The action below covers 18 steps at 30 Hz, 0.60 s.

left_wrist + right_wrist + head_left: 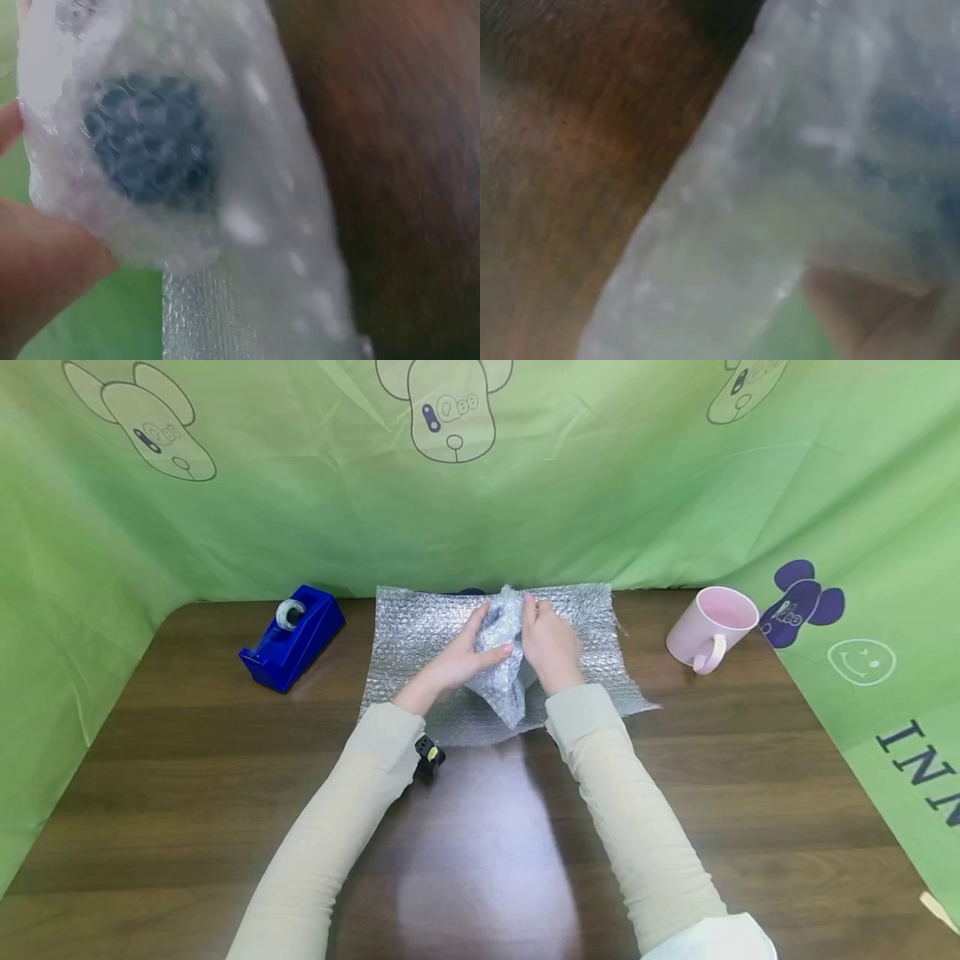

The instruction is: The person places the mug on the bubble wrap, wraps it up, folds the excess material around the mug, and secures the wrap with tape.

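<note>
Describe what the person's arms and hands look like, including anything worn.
The long cream sleeves are finely wrinkled, with smoother, wider cuffs at the wrists. A paler, whitish garment edge shows farther up on the right. A small black device with a yellow mark shows beside the left cuff. The left hand and right hand wear no gloves.

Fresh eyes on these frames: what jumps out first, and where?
Probably the crinkled bubble-wrap bundle, held between the left hand and right hand over a silvery sheet at the far side of the table. Next, the blue tape dispenser left of the sheet and the pink mug right of it. The left wrist view shows a dark blue patch through the bundle.
</note>
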Each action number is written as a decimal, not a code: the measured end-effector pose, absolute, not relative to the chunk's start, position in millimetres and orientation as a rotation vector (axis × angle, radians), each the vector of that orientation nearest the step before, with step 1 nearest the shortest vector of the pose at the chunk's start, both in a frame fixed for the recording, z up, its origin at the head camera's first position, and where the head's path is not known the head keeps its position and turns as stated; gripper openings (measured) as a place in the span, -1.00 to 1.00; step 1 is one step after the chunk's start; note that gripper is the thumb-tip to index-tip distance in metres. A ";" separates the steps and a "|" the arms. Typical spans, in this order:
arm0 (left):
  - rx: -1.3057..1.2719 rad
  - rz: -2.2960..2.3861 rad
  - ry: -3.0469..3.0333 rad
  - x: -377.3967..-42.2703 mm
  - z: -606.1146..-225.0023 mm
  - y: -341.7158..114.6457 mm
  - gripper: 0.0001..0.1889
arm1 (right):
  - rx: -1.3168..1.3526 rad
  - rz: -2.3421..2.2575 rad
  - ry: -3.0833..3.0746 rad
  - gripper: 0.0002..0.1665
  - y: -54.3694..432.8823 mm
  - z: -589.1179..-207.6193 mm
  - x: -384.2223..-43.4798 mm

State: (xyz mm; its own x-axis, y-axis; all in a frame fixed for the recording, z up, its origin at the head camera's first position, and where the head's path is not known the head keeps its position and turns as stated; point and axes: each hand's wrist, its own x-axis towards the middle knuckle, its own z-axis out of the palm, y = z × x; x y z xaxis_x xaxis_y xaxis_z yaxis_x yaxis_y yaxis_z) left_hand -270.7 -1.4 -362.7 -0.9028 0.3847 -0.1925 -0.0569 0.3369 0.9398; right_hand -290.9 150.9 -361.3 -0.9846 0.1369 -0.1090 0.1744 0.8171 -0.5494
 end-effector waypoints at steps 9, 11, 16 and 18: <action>0.071 1.615 2.208 -272.1 -355.0 5.0 -0.02 | 0.487 -1.450 2.610 -0.10 157.0 -352.7 -274.7; 0.066 1.609 2.197 -273.1 -354.3 4.7 -0.02 | 0.535 -1.569 2.473 -0.11 158.1 -349.2 -267.2; 0.065 1.605 2.163 -273.1 -352.2 2.9 -0.03 | 0.524 -1.703 2.195 -0.14 159.7 -341.2 -244.0; 0.066 1.608 2.155 -272.9 -351.5 2.1 -0.03 | 0.487 -1.738 2.133 -0.18 158.4 -340.2 -235.9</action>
State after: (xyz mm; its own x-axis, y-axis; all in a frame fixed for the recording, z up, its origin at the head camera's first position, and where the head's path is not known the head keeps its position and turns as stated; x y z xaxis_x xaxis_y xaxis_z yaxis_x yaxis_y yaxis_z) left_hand -272.9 2.1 -351.5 -0.8985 0.2985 -0.3218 -0.2234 0.3200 0.9207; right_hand -235.9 158.4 -340.2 -0.8812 0.0463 -0.4705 0.4701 0.1902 -0.8619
